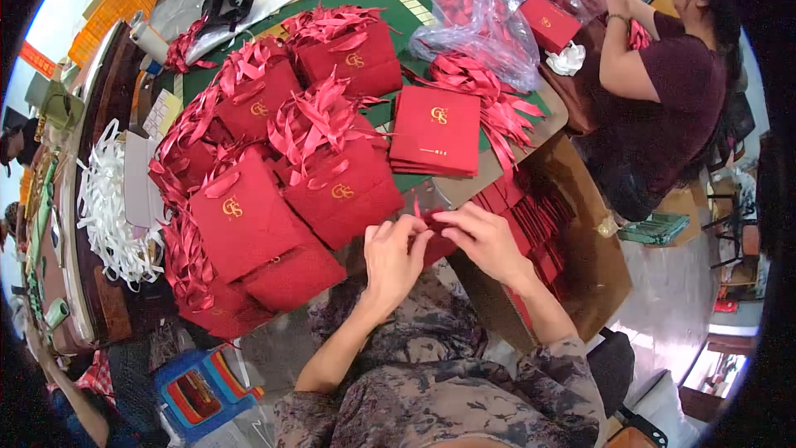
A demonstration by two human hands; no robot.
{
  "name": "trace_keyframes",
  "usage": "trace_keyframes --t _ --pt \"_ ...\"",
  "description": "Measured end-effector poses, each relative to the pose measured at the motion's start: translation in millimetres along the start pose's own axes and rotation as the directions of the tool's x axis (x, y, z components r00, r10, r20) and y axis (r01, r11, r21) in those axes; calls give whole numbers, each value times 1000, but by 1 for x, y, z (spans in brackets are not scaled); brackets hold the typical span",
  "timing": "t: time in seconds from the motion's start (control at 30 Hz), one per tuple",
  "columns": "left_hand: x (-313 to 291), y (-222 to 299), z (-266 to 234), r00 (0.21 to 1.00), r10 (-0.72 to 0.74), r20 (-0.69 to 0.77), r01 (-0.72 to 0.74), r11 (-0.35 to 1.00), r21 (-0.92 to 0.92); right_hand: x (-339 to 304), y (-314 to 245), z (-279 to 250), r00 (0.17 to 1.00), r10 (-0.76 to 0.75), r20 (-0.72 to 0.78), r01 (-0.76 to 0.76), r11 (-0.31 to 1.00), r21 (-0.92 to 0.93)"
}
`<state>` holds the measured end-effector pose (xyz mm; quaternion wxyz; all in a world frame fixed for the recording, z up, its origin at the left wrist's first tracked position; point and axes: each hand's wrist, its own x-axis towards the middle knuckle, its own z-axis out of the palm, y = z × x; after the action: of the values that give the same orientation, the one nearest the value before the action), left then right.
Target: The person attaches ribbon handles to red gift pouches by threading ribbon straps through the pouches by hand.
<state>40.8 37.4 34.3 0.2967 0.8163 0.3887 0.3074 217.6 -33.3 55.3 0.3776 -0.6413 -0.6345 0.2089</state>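
Note:
My left hand (396,255) and my right hand (482,241) meet in front of my lap at the table's near edge. Both have their fingers pinched at the top of a red paper gift bag (437,250), most of which my hands cover. A short end of red ribbon (417,208) sticks up between them. Just beyond lies a stack of flat red bags (435,129) with gold lettering. To its right spreads a bundle of loose red ribbons (485,95). Left of my hands, several red bags with ribbon handles (342,191) are piled up.
An open cardboard box (601,282) holding flat red bags stands right of my lap. White ribbon strips (116,207) hang at the far left. Clear plastic bags (489,29) lie on the green table top (365,0). A co-worker in a dark shirt (676,91) sits at the right.

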Motion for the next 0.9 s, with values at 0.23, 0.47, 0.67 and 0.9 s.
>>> trace_keyframes --t 0.23,0.47,0.67,0.9 --pt "1 -8 -7 996 79 -40 -78 997 14 15 4 12 972 -230 52 236 956 -177" --pt "-1 -7 -19 986 167 8 -166 973 158 20 10 11 993 -113 -44 105 982 -155" --pt "-5 -5 -25 981 194 15 -192 950 246 19 20 5 999 -13 -39 11 998 -57" --pt "-11 -11 -19 966 247 -77 -209 920 331 16 23 6 998 64 -23 -65 996 -67"
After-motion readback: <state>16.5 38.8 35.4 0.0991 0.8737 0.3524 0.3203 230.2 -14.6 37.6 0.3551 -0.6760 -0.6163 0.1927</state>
